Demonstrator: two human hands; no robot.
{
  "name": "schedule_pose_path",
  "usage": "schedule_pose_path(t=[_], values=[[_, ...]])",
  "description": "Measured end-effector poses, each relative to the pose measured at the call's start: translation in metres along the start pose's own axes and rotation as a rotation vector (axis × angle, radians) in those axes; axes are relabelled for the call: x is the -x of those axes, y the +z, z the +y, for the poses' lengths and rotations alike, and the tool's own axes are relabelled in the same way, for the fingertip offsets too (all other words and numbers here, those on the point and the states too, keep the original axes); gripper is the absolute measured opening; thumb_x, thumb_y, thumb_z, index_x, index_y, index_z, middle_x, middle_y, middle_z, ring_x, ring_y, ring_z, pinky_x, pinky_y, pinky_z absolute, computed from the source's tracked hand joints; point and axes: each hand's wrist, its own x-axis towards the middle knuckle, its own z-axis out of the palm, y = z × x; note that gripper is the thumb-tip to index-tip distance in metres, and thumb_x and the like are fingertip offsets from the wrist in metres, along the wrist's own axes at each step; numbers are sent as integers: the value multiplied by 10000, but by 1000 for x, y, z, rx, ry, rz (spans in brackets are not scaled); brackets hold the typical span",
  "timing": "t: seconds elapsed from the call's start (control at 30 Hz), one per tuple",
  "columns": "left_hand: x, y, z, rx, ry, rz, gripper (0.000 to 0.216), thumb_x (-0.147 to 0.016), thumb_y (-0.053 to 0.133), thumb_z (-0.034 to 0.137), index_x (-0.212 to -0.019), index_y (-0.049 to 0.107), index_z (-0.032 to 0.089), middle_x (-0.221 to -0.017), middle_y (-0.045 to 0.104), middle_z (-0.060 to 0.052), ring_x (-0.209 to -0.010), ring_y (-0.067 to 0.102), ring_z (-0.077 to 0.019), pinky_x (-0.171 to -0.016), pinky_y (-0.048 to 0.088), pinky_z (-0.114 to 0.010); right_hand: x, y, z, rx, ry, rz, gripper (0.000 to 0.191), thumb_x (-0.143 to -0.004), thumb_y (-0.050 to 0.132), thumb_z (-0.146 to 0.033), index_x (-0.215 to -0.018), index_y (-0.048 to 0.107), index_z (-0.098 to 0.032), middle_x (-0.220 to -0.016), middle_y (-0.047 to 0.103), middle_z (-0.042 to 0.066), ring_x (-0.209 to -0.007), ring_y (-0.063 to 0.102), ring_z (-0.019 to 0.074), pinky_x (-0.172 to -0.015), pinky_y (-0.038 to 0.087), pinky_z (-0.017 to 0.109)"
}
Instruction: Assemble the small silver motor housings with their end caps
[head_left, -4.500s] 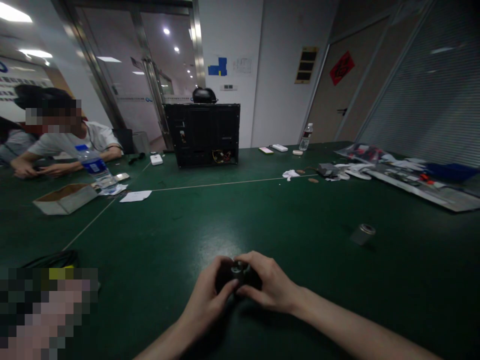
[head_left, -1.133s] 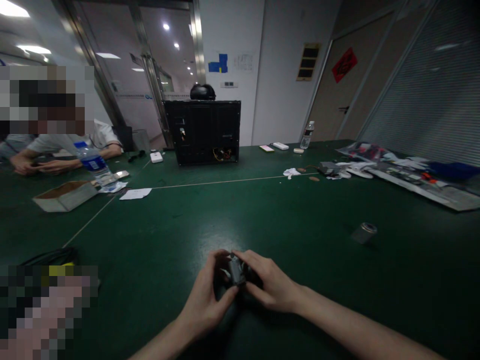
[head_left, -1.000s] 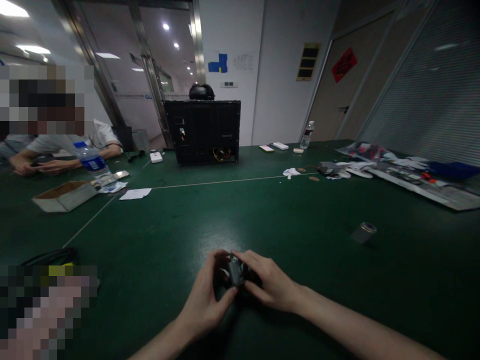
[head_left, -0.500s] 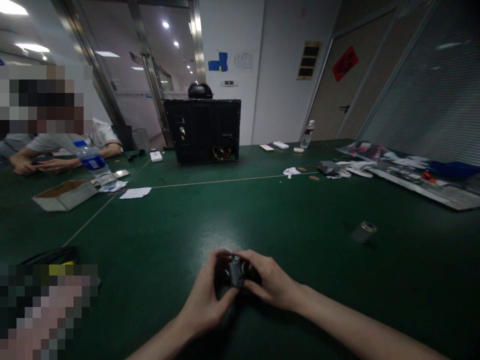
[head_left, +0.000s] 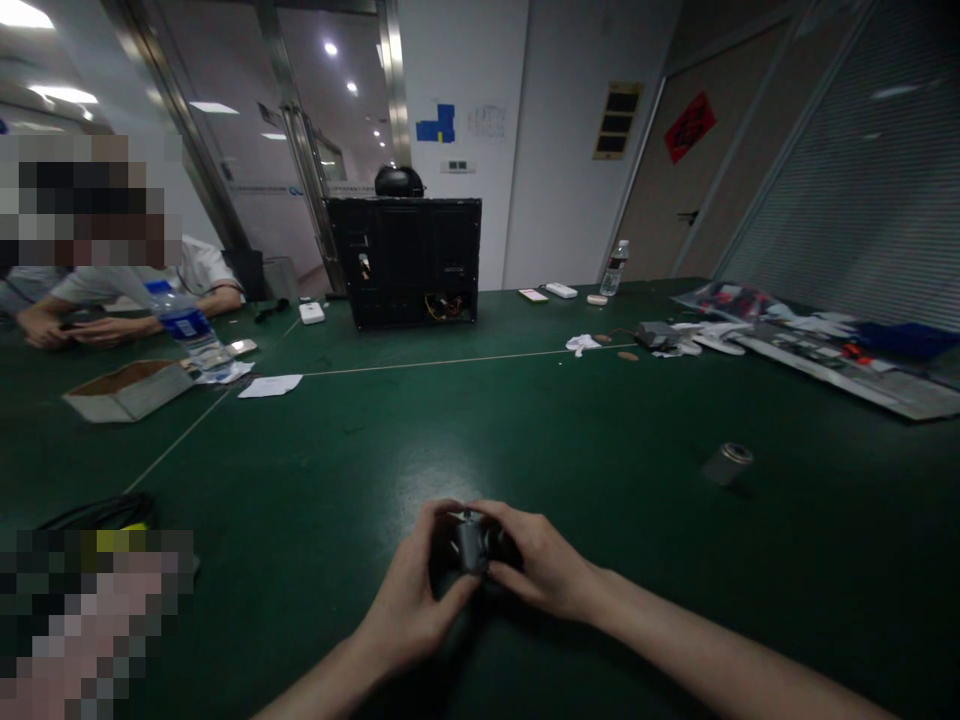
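Observation:
Between my two hands, just above or on the green tabletop, is a small grey metal cylinder [head_left: 470, 545] with a thin stub at its top, like a small motor. My left hand [head_left: 416, 585] curls round it from the left, fingertips at its top and thumb at its lower end. From the other side my right hand [head_left: 536, 560] pinches it, index finger at the top and thumb low on its side. Parts of the cylinder are hidden by the fingers. A second metal cylinder [head_left: 727, 465] lies apart on the table to the right.
A black-backed monitor or machine panel [head_left: 409, 260] stands at the far side. On the left are an open box [head_left: 131, 390], a water bottle [head_left: 187, 328], coiled black cable [head_left: 101, 512] and a seated person. Gloves and a loaded tray [head_left: 862, 370] lie at right.

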Motion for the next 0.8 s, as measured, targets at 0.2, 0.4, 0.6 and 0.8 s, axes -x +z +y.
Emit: schedule_pose_path(t=[0.2,0.4,0.6,0.8], values=[[-3,-2,0,-20,-17,9,416,-819,606,182,-1186,413,217,-1123,621,-81,-1024,602,-255,-903,482,-398,0,-1,1,3,-34,-4,607,-787,578,-115,-1353,365,-169,-1246,578,124,-1103,570,231,-939,450,379],[-1,-3,5,-31,-15,-15,391,-807,616,176,-1166,467,220,-1094,640,-68,-998,613,-253,-882,484,-378,-1,-5,-6,-65,-12,10,573,-776,595,-122,-1308,396,-195,-1141,609,92,-963,604,208,-839,481,344],[-1,-2,0,-68,14,-4,412,-803,618,189,-1189,481,223,-1132,637,-76,-1034,600,-273,-883,484,-379,-1,-5,-5,-38,-66,1,617,-779,580,-102,-1349,386,-236,-1060,603,57,-821,572,166,-735,468,297],[-3,-3,3,-35,15,-49,386,-805,628,172,-1169,507,209,-1097,651,-66,-994,617,-249,-872,487,-360,-1,-2,-1,-27,-88,-4,657,-760,579,-93,-1362,359,-237,-1097,598,67,-850,577,174,-742,465,301]])
